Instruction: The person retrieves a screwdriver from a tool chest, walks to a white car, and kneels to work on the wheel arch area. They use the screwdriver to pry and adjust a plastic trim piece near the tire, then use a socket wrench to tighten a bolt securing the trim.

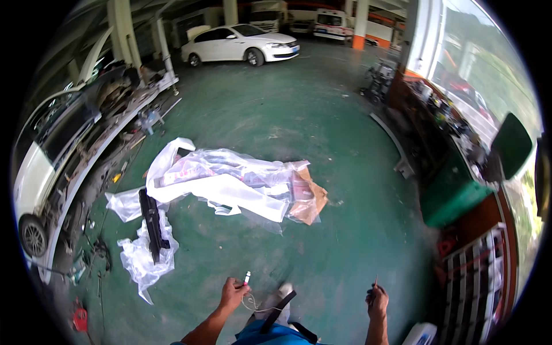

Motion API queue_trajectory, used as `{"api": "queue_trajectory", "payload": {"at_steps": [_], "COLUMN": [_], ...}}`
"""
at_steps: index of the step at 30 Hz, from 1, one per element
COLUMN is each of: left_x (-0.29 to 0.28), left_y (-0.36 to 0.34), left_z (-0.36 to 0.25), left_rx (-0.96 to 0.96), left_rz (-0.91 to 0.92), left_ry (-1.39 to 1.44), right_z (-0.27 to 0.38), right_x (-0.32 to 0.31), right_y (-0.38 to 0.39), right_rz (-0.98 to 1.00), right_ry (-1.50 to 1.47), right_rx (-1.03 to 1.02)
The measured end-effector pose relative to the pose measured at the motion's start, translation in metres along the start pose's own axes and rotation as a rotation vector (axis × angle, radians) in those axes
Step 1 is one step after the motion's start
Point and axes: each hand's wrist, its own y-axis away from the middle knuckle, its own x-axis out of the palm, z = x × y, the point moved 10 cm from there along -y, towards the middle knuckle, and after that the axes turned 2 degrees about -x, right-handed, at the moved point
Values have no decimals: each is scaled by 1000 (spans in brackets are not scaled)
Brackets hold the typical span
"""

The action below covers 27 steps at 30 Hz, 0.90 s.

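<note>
Head view: nearer us than the plastic wrapping (224, 192), our left hand (233, 293) finger-pinches a white-pink piece (247, 278), our right hand (378, 300) a thin tool (376, 281) (partly hidden); right of the wrapping, a rack (491, 261) has indistinct contents.

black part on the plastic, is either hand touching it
No, the black part lies on plastic, apart from the left hand and the right hand.

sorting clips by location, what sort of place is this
Probably a vehicle repair garage: a car stands beside a long rail at the left, seemingly hood up, a white sedan is parked behind, and a cluttered bench lines the right.
</note>
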Motion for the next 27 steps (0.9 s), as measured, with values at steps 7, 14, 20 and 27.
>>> {"api": "queue_trajectory", "payload": {"at_steps": [7,14,20,27], "left_x": [95,210,264,343], "left_y": [-270,-534,-753,-995], "left_z": [-52,-221,-343,-372], "left_rx": [-253,-283,-71,-49], "left_rz": [-33,92,38,1], "left_ry": [383,535,-60,-279], "right_z": [112,139,148,257], "right_x": [277,336,407,635], "right_y": [-279,-458,-640,-967], "right_rz": [330,45,15,204], "right_ry": [26,-141,-163,-40], "right_rx": [-18,215,324,231]}}
